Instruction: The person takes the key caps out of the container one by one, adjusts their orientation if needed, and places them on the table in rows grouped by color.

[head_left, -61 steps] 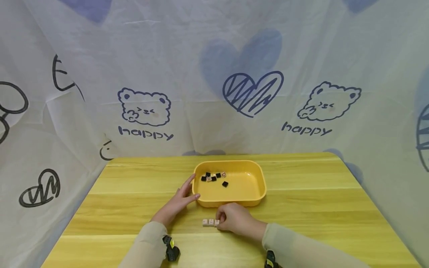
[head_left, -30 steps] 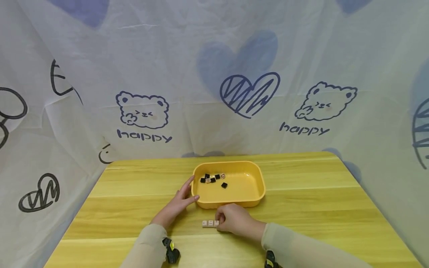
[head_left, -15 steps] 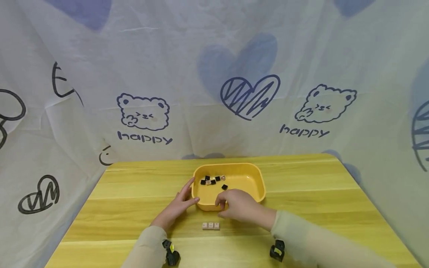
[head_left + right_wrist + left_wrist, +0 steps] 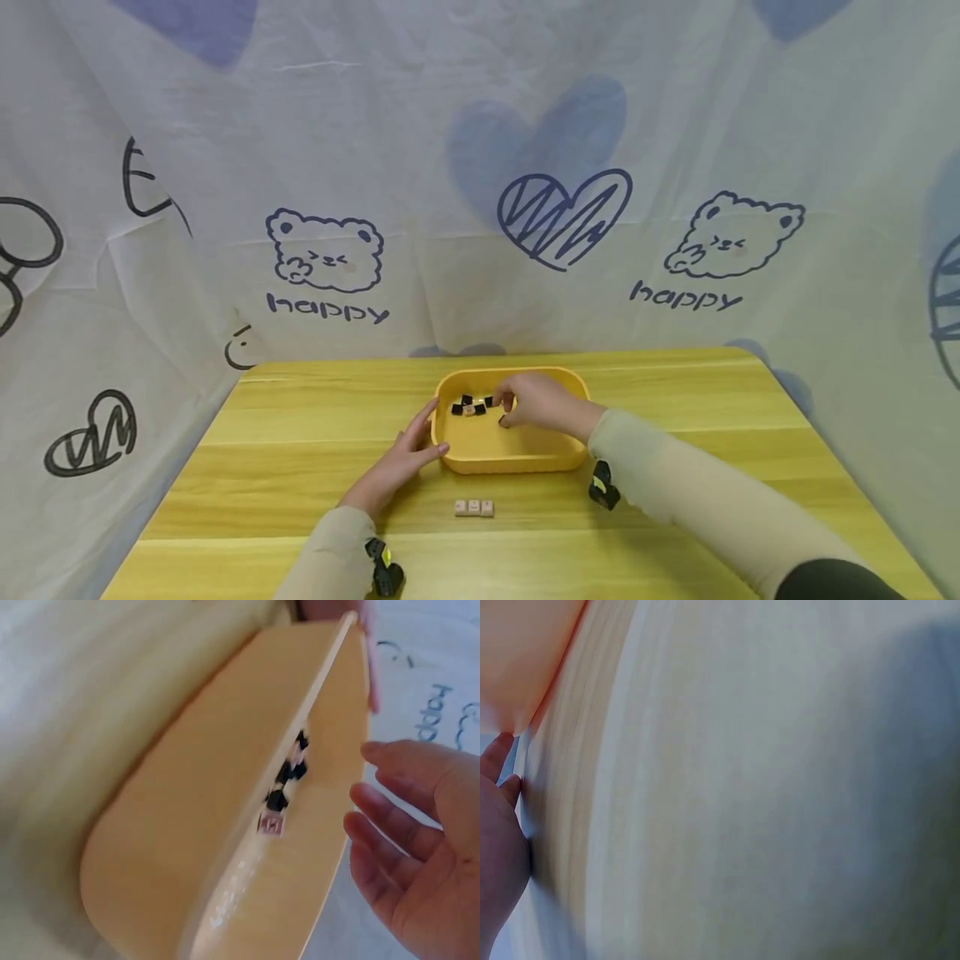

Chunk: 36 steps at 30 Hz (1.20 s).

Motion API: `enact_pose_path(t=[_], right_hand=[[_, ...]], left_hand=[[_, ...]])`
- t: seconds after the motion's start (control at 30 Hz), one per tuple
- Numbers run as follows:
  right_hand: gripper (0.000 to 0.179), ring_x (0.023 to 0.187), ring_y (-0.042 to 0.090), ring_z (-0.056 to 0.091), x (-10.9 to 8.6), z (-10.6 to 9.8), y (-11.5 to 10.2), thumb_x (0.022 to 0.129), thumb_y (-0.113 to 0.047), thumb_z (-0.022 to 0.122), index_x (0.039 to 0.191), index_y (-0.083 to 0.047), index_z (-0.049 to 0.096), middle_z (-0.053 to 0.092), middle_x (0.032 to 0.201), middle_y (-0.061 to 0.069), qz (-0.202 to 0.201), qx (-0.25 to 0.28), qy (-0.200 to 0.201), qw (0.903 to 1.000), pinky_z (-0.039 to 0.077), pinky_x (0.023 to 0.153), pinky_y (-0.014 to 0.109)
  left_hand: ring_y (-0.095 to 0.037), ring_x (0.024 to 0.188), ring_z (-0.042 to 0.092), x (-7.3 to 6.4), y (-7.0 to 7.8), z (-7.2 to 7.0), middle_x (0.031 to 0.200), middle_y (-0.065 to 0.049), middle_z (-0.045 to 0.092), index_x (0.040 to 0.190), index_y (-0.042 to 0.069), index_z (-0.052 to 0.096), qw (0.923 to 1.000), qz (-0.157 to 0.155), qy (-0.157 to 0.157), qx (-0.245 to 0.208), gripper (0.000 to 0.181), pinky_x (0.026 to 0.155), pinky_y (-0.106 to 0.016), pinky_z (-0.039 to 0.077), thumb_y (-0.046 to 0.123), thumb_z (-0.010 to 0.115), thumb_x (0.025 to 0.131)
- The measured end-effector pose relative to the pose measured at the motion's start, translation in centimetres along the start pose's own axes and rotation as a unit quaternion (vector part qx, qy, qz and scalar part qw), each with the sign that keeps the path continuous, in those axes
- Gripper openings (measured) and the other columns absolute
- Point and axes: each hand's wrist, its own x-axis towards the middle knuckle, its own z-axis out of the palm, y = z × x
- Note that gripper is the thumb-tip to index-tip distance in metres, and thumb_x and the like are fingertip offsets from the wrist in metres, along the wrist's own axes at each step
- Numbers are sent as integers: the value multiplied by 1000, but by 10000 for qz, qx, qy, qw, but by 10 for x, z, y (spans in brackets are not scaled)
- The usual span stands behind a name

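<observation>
Three pale keycaps stand in a row on the wooden table, in front of a yellow tray. Several black keycaps and a pale one lie at the tray's left. My left hand rests against the tray's left end, fingers extended and thumb by the front rim. Over the tray hovers my right hand, fingers loosely bent, with nothing visible held in the right wrist view. A black keycap shows beside its thumb. A pinkish keycap appears in the right wrist view.
A white cloth printed with hearts and bears hangs behind the table and along its sides. Dark wrist devices sit at both sleeves.
My right hand has released the rightmost pale keycap of the row, lifted, and moved away over the tray. My left hand stays against the tray.
</observation>
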Motion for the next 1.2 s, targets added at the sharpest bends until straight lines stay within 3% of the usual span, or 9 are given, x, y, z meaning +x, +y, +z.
enact_pose_path(t=[0.3, 0.47, 0.73, 0.9, 1.03, 1.2], right_hand=[[27, 90, 18, 59, 25, 0, 15, 83, -7, 77, 110, -5, 70, 67, 101, 6, -237, -336, -756, 9963, 51, 82, 36], [34, 103, 22, 61, 36, 3, 26, 84, -3, 73, 118, -4, 69, 67, 113, 7, -155, -360, -943, 9948, 52, 88, 36], [42, 111, 24, 60, 45, 13, 42, 82, 6, 68, 122, -6, 67, 66, 118, 5, -68, -595, -1128, 9918, 50, 95, 37], [31, 99, 17, 61, 46, 15, 47, 86, 6, 65, 114, -8, 71, 68, 109, 3, -227, -688, -1200, 9901, 52, 88, 32], [23, 73, 11, 50, 44, 13, 46, 85, 12, 61, 94, -5, 72, 64, 85, -1, -218, -555, -1458, 9875, 45, 68, 27], [27, 78, 10, 53, 42, 10, 44, 81, 13, 66, 99, -5, 73, 65, 88, -3, -92, -468, -1496, 9876, 50, 74, 27]], left_hand=[[-36, 146, 13, -2, 3, 0, 155, -23, 26, 157, 29, 17, 10000, 28, 1, -22, 78, 112, -53, -19, 20, 64, 96], [-35, 146, 15, -2, 3, 1, 155, -22, 27, 158, 28, 17, 10000, 81, 4, -15, 78, 112, -52, -19, 21, 64, 96], [-35, 146, 15, -3, -1, 5, 155, -23, 27, 158, 28, 18, 9999, 118, -15, -43, 78, 112, -52, -18, 21, 65, 96], [-35, 145, 17, -3, -2, 5, 155, -23, 26, 157, 27, 19, 9999, 140, 29, -27, 78, 112, -53, -18, 20, 65, 95], [-33, 146, 16, -1, -3, 3, 156, -22, 26, 158, 28, 17, 9999, 153, -24, -12, 78, 112, -52, -19, 21, 65, 96], [-31, 146, 15, 1, -4, 0, 156, -20, 25, 158, 30, 16, 9999, 130, -70, -48, 80, 112, -51, -20, 25, 65, 95]])
